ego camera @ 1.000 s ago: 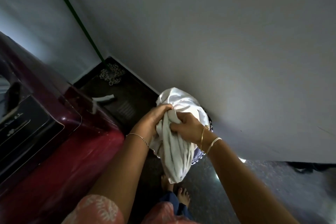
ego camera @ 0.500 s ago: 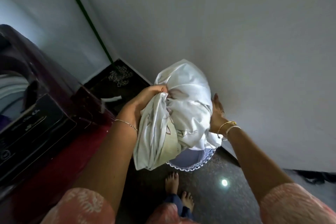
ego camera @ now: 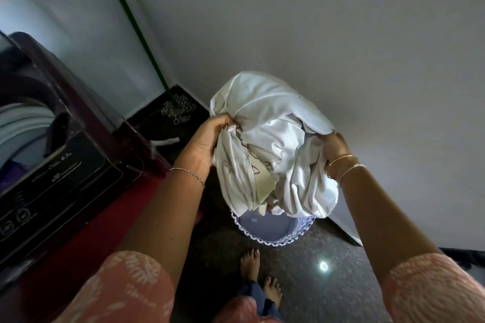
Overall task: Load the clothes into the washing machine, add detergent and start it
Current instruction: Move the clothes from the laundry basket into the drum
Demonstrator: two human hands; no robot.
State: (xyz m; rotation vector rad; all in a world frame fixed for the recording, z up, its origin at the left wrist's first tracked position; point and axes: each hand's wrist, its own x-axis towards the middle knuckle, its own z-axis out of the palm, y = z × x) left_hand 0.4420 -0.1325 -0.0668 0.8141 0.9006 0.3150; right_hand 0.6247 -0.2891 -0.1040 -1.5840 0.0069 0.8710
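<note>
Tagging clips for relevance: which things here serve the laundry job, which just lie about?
Job: white clothes bundle, gripped by left hand and right hand; laundry basket beneath it; washing machine.
Lying about: mop in the corner.

The only legible writing sits on the dark glossy control panel [ego camera: 78,178] of the maroon washing machine [ego camera: 86,217], seen upside-down and at a slant. In pale slanted lettering the number "6.5" [ego camera: 67,158] can be read, with a small character after it that is too blurred to make out. A cursive word just before the number runs along the same line, but its letters cannot be told. Below it a thin pale line underscores a small emblem and a row of fine print [ego camera: 64,173], both too small to read. Near the panel's lower edge two rounded button symbols [ego camera: 21,215] show, their marks unreadable.
</note>
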